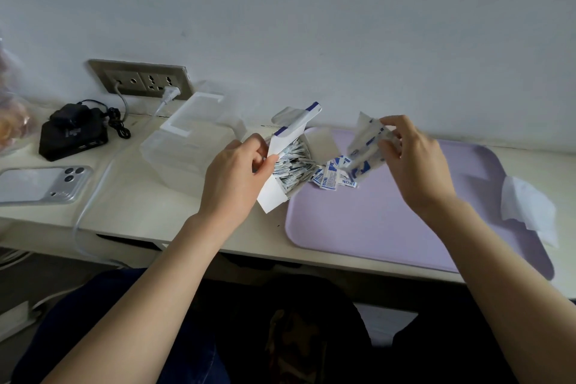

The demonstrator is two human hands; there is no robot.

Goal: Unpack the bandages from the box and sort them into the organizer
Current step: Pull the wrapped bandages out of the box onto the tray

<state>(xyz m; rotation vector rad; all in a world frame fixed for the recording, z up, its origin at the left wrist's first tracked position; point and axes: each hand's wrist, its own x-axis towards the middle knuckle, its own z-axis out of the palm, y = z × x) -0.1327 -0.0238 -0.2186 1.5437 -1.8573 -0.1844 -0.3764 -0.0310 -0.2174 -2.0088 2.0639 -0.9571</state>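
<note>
Standing at left, a clear plastic organizer (187, 146) is beside the left hand (237, 178), whose fingers clamp an open white-and-blue cardboard box (274, 198) full of bandages (293, 165). The right hand (414, 165) pinches a sheaf of wrapped bandages (364, 150), blue print illegible, over a lilac plastic tray (374, 227).

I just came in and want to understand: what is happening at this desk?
A person is unpacking bandages. The left hand holds the open box, packed with wrapped bandages. The right hand pinches a bunch of bandages above the purple tray, where a few loose bandages already lie. The clear organizer stands left of the box; I see no bandages in it.
</note>
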